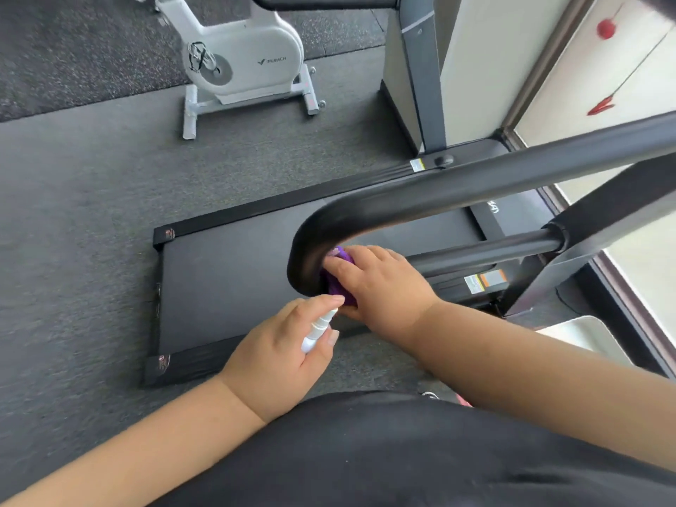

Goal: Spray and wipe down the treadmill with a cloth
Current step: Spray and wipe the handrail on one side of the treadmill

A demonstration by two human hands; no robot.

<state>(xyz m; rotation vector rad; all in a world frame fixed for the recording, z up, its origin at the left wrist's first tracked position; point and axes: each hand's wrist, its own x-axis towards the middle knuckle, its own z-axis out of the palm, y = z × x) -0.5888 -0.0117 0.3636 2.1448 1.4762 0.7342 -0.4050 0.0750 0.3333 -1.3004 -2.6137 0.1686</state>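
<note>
Hands meet at the curved end of a black handrail (420, 193) on the treadmill (234, 265). The right hand (380, 283) presses a purple cloth (338, 283) against the inside of the rail's bend, its grip clamped on the cloth with fingers curled over the bunched fabric; only a small part of the cloth shows between the fingers and the rail. The left hand (278, 349) sits just below and beside it, its grip clamped on a small white spray bottle (318, 329), the forefinger lying over the top of the bottle and the nozzle end pointing toward the cloth. The forefinger tip is nearly touching the right hand.

Below the hands lies the treadmill's dark belt, framed by black side rails, on a grey carpeted floor (73, 214). A second, thinner bar (486, 250) runs under the handrail toward the upright on the right. A white exercise bike (241, 56) stands on the floor further away, well apart from the treadmill. The person's black top (384, 451) fills the bottom of the view.
</note>
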